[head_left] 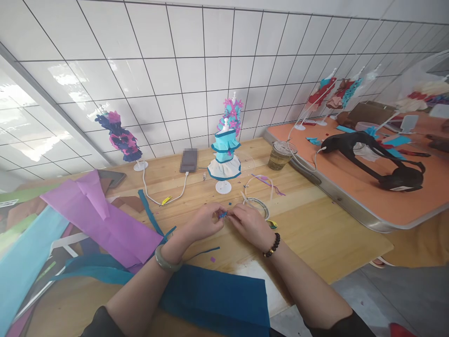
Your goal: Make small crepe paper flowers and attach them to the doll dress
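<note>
My left hand [207, 221], with a pale bangle at its wrist, pinches a small gathered blue strip [222, 215] that looks like paper or cloth. My right hand [249, 223], wearing a dark bead bracelet, meets it from the other side, its fingers closed at the strip's end. Just beyond my hands stands a small dress form [224, 154] in a turquoise and white tiered dress with dark teal edging. A dark blue sheet [220, 295] lies below my hands. Beside my right hand are a ring-shaped coil [258, 206] and a yellow-and-black item [271, 224].
Purple sheets [122, 229] and a light blue sheet [31, 262] cover the left side. Behind are a dress form in navy and pink [122, 140], a phone-like device [189, 160] on a white cable and a lidded cup [279, 157]. A black headset [375, 161] lies on the orange table [354, 196].
</note>
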Tool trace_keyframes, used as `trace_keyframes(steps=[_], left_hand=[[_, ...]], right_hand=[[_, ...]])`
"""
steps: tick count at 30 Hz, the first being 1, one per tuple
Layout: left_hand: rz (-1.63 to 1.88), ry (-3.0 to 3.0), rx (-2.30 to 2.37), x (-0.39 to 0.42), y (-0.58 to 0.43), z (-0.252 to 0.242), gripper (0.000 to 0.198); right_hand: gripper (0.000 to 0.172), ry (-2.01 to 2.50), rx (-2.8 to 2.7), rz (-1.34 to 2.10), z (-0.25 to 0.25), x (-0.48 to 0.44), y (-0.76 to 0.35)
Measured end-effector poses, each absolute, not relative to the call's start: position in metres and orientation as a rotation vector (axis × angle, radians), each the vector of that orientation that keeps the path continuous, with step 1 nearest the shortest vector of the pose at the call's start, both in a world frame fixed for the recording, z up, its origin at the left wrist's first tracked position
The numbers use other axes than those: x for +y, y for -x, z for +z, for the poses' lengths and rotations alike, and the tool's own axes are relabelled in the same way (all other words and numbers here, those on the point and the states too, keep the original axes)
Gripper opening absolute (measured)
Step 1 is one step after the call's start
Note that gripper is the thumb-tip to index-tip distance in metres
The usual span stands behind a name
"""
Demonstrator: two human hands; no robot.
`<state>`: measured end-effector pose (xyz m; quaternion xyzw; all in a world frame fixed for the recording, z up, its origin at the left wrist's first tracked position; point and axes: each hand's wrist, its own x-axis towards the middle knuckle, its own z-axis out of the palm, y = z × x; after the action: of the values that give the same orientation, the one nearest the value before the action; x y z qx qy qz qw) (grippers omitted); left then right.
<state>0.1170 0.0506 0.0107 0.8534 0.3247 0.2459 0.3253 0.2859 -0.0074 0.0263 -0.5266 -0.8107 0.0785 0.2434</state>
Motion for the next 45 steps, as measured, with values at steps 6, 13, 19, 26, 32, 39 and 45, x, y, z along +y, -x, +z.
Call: trace_keyframes(steps=[6, 13, 19, 26, 32, 39, 45], left_hand=[[0.643, -2.241, 0.881, 0.049, -0.118, 0.014, 0.027], [0.623, -2.257, 0.895, 0.050, -0.117, 0.015, 0.026], [0.598, -2.260, 0.875, 0.049, -0.117, 0.022, 0.030], [0.619, -2.251, 0.876, 0.052, -0.115, 0.021, 0.031], [0.615, -2.214, 0.875, 0.053, -0.112, 0.018, 0.034], [0.583, -2.173, 0.855, 0.053, -0.111, 0.021, 0.040], [0.557, -2.113, 0.786, 0.052, -0.109, 0.027, 0.040]], right_hand=[[0.012, 1.504, -2.102, 0.305, 0.026, -0.008, -0.284], [0.008, 1.481, -2.006, 0.405, 0.027, -0.008, -0.283], [0.026, 1.452, -1.932, 0.539, 0.026, -0.008, -0.282], [0.050, 1.412, -1.899, 0.580, 0.022, -0.007, -0.282], [0.043, 1.397, -1.862, 0.608, 0.018, -0.005, -0.284], [0.042, 1.380, -1.852, 0.617, 0.015, -0.002, -0.285], [0.045, 1.423, -1.870, 0.590, 0.014, -0.001, -0.285]])
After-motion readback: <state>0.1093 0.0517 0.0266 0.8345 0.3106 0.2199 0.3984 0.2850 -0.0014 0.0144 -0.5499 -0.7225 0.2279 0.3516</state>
